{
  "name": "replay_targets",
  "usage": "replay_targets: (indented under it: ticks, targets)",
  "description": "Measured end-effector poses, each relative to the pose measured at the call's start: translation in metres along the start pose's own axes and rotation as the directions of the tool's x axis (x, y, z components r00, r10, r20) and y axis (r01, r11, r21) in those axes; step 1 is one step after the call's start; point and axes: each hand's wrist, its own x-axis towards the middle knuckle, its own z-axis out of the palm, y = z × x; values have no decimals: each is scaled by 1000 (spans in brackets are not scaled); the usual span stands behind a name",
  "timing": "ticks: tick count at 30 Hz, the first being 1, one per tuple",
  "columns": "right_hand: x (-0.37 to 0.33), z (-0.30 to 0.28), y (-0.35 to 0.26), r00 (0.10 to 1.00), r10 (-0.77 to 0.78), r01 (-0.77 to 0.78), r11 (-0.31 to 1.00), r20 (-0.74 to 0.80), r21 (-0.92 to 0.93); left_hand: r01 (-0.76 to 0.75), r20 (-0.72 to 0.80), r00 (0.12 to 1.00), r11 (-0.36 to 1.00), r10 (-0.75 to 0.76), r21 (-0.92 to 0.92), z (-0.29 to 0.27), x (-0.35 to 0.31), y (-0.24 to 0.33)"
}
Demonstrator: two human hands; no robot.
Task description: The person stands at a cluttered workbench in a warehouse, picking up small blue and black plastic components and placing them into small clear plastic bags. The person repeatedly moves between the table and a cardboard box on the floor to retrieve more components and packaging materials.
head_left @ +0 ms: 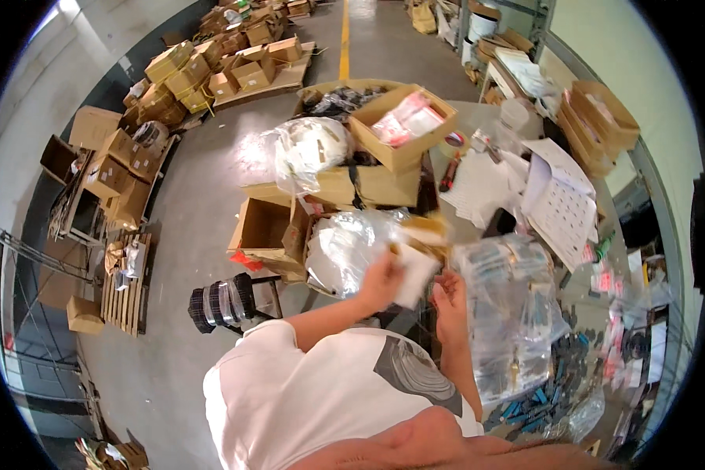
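My left hand (381, 280) is closed on a flat white packet (417, 277), which is smeared by motion. A blurred yellow-brown piece (424, 230) shows just beyond the packet; I cannot tell whether it is held too. My right hand (451, 304) is close to the packet's right edge, its fingers loosely bent and apart, with nothing seen in them. Left of the packet lies a heap of clear plastic bags (354, 241). To the right of my right hand, clear plastic covers a stack of packed goods (503, 301).
An open carton (269, 229) stands left of the bags. Farther off, a carton holding pink-and-white packets (406, 119) sits on a larger box. Papers (558, 205), a black phone-like object (500, 223) and loose blue pieces (542, 401) lie to the right. A black-wrapped stool (225, 304) is at left.
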Motion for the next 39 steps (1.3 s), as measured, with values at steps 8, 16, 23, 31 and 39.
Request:
replay_targets:
  ticks: [8,16,23,31,39]
  targets:
    - [52,57,59,961,274,-257,937,38,-235,239,-620,784,901,41,361,-250,131,-116]
    - [71,72,97,946,308,-324,878,-103,-351,131,-307,952,900,2,415,-223,310,-171]
    - [58,63,95,938,159,-286,858,-307,-427,224,-268,962,414,51,882,-177,376,-283]
    - [30,40,111,878,174,-363,849,-445,-384,-182,353,891,488,-285,854,-146,384,-312]
    - [59,51,103,925,146,-326,782,-352,-531,63,78,992,933,-96,355,-197,360,-248]
